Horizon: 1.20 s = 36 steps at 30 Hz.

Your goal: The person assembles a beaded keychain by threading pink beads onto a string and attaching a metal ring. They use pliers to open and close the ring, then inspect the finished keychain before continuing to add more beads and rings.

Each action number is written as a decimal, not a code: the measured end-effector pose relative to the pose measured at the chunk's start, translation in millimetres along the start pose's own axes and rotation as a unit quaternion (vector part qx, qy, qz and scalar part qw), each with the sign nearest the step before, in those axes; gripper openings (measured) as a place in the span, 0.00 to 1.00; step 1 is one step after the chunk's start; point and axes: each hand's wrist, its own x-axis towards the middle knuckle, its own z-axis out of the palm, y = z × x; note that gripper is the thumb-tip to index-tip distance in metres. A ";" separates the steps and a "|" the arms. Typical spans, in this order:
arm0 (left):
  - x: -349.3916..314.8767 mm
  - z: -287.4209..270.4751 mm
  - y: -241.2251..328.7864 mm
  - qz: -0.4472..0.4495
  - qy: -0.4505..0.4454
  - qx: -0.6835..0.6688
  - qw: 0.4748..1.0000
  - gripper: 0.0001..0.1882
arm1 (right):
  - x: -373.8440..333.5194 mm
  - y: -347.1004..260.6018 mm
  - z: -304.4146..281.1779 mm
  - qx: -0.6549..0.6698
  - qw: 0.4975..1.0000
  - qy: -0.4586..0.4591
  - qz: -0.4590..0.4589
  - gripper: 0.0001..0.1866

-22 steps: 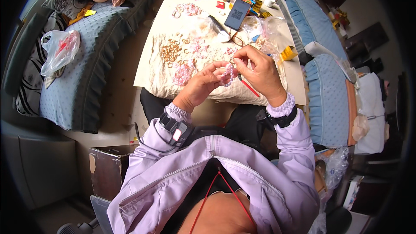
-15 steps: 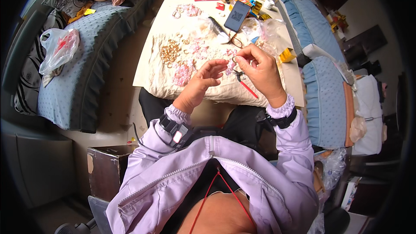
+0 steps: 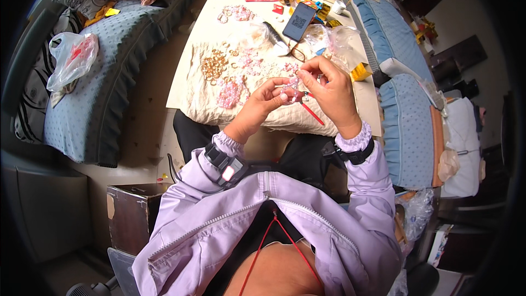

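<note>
The thumb and forefinger of the right hand (image 3: 329, 90) are pinched narrow at the upper end of a translucent pink-and-lilac strand of small round beads (image 3: 292, 93); the exact bit between the fingertips is too small to tell. The fingers of the left hand (image 3: 263, 101) are curled and closed on the lower part of that strand, which sits between the two hands above the near end of the table. A moment ago the left fingers stood spread, apart from the beads, while the right hand alone kept its pinch; now the left has come back in. That appears to steady the strand from both sides, leaving the right fingertips free for fine work at its end.

Just below the right hand is a pair of pliers with red handles (image 3: 312, 114), its head partly hidden; it seems to lie on the crumpled cream cloth (image 3: 211, 112), unused. Farther out, left of the hands, are a heap of pink beads (image 3: 230, 93) and, beyond it, a pile of gold-coloured metal rings (image 3: 215, 67), both well apart from the fingers. Past the hands lies a black smartphone with a lit screen (image 3: 299, 22).
</note>
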 end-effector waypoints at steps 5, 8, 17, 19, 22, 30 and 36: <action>-1.5 -3.9 0.1 -0.055 -0.034 -0.035 0.997 0.23 | 0.7 -3.3 1.1 -0.018 0.999 -0.009 -0.034 0.06; -3.6 -7.2 -1.6 -0.074 -0.041 -0.055 0.995 0.24 | 0.4 -2.6 3.9 -0.020 0.999 -0.010 -0.037 0.06; -3.4 -19.2 -9.1 -0.084 -0.043 -0.095 0.991 0.23 | 0.5 -2.7 8.5 -0.023 0.999 -0.023 -0.029 0.05; -5.2 -20.1 -13.0 -0.082 -0.049 -0.110 0.989 0.23 | 0.1 -2.5 9.3 -0.026 0.999 -0.030 -0.021 0.05; -8.6 -22.0 -15.9 -0.069 -0.027 -0.113 0.991 0.24 | 1.4 -1.1 14.6 -0.011 1.000 -0.010 -0.021 0.04; -6.1 -25.5 18.7 0.034 0.022 0.039 0.998 0.32 | 5.0 -3.4 13.4 -0.043 0.999 -0.014 -0.026 0.06; 1.4 -9.2 40.0 0.167 0.078 0.362 0.914 0.28 | 6.6 -4.8 15.0 -0.005 1.000 -0.005 -0.016 0.05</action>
